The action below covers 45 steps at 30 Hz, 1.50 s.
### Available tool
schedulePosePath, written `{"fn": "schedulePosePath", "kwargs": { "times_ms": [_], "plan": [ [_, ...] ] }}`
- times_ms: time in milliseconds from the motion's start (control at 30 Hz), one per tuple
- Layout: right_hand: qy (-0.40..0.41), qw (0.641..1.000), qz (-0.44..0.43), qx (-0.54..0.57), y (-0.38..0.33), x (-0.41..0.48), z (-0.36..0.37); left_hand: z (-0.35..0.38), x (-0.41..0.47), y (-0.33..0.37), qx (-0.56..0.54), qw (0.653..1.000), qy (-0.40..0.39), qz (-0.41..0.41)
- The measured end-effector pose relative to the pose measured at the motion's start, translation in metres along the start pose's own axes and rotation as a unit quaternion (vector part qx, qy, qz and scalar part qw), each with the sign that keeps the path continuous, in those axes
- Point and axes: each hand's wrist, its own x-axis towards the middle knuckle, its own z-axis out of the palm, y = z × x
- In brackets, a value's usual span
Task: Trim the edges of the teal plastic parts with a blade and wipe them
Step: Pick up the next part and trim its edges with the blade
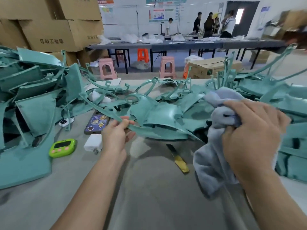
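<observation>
Step in hand: wiping, I judge. The blade (178, 161) lies flat on the table (149, 201) between the two forearms, gold handle toward the near edge, in neither hand.
Left hand (116, 135): thumb and fingers pinch a curved teal strip (106, 110) near the middle of the table. The strip runs up toward the far-left heap and down under the other parts.
Right hand (249, 130): fingers curled round a bunched grey-blue cloth (214, 165), held up toward the right edge and just beside the strip's lower end. I cannot tell whether cloth and strip touch.
Done so far: probably the trimming of this one strip, since the blade is set down.
Left to do: wiping this strip, then a great deal more. Teal parts are heaped at the left edge (33, 100) and at the right edge (292, 146).
Hard to make out: which heap is finished; nothing marks trimmed from untrimmed. The strip's edge is too fine to show any flash.
Hidden or cut off: the cloth covers the right fingertips, and both heaps run out of frame.
</observation>
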Motion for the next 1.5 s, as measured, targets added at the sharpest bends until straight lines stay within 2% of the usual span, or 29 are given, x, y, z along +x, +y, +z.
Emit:
{"fn": "schedulePosePath", "kwargs": {
  "times_ms": [67,100,133,200,267,300,333,400,500,633,700,800,867,900,933,967,1033,1133,1200,1233,1300,1367,1433,1500],
  "plan": [
    [-0.192,0.973,0.018,-0.128,-0.004,0.000,-0.002,-0.011,-0.005,0.008,-0.003,0.995,0.044,0.087],
    [-0.267,0.950,0.023,-0.164,-0.010,0.000,-0.003,-0.017,-0.008,0.013,-0.021,0.990,0.059,0.123],
    [-0.303,0.939,0.022,-0.164,-0.018,-0.002,-0.005,-0.023,-0.011,0.016,-0.047,0.985,0.064,0.154],
    [-0.291,0.955,-0.006,-0.057,-0.036,-0.011,-0.010,-0.031,-0.019,0.022,-0.106,0.976,0.058,0.182],
    [-0.222,0.965,-0.046,0.130,-0.061,-0.027,-0.012,-0.037,-0.022,0.027,-0.156,0.973,0.055,0.164],
    [-0.215,0.960,-0.059,0.171,-0.073,-0.036,-0.012,-0.040,-0.022,0.029,-0.183,0.971,0.056,0.141],
    [-0.233,0.955,-0.069,0.170,-0.081,-0.044,-0.008,-0.043,-0.020,0.030,-0.209,0.970,0.058,0.112],
    [-0.324,0.936,-0.055,0.127,-0.085,-0.056,0.002,-0.053,-0.019,0.030,-0.257,0.964,0.054,0.048],
    [-0.400,0.905,0.000,0.141,-0.070,-0.058,0.014,-0.066,-0.021,0.021,-0.296,0.955,-0.001,-0.014],
    [-0.361,0.883,0.092,0.286,-0.065,-0.054,0.017,-0.067,-0.019,0.015,-0.320,0.939,-0.118,-0.055],
    [-0.390,0.864,0.100,0.304,-0.068,-0.053,0.017,-0.068,-0.018,0.015,-0.333,0.921,-0.187,-0.074],
    [-0.503,0.796,0.100,0.323,-0.073,-0.058,0.019,-0.064,-0.020,0.015,-0.343,0.900,-0.250,-0.093],
    [-0.539,0.715,0.193,0.401,-0.076,-0.063,0.023,-0.055,-0.023,0.015,-0.330,0.908,-0.236,-0.106],
    [-0.527,0.665,0.273,0.454,-0.079,-0.065,0.024,-0.051,-0.023,0.014,-0.310,0.921,-0.211,-0.106],
    [-0.491,0.630,0.339,0.497,-0.080,-0.067,0.026,-0.047,-0.024,0.012,-0.282,0.936,-0.185,-0.101],
    [-0.441,0.623,0.383,0.521,-0.080,-0.067,0.029,-0.044,-0.026,0.010,-0.246,0.949,-0.171,-0.096],
    [-0.341,0.659,0.415,0.526,-0.076,-0.066,0.039,-0.039,-0.035,0.004,-0.161,0.958,-0.208,-0.114],
    [-0.248,0.714,0.427,0.496,-0.073,-0.064,0.055,-0.034,-0.055,-0.005,-0.050,0.939,-0.292,-0.174],
    [-0.234,0.744,0.406,0.476,-0.074,-0.064,0.062,-0.031,-0.061,-0.010,0.062,0.944,-0.286,-0.151],
    [-0.228,0.746,0.403,0.478,-0.076,-0.064,0.064,-0.031,-0.061,-0.012,0.092,0.948,-0.273,-0.132],
    [-0.217,0.754,0.390,0.482,-0.074,-0.061,0.062,-0.031,-0.059,-0.012,0.087,0.963,-0.234,-0.103],
    [-0.221,0.797,0.311,0.469,-0.065,-0.058,0.056,-0.033,-0.054,-0.006,0.037,0.977,-0.192,-0.083],
    [-0.266,0.856,0.169,0.411,-0.060,-0.054,0.049,-0.038,-0.046,0.002,-0.017,0.986,-0.155,-0.064],
    [-0.295,0.892,0.060,0.336,-0.063,-0.052,0.050,-0.045,-0.039,0.007,-0.059,0.990,-0.120,-0.048]
  ]
}}
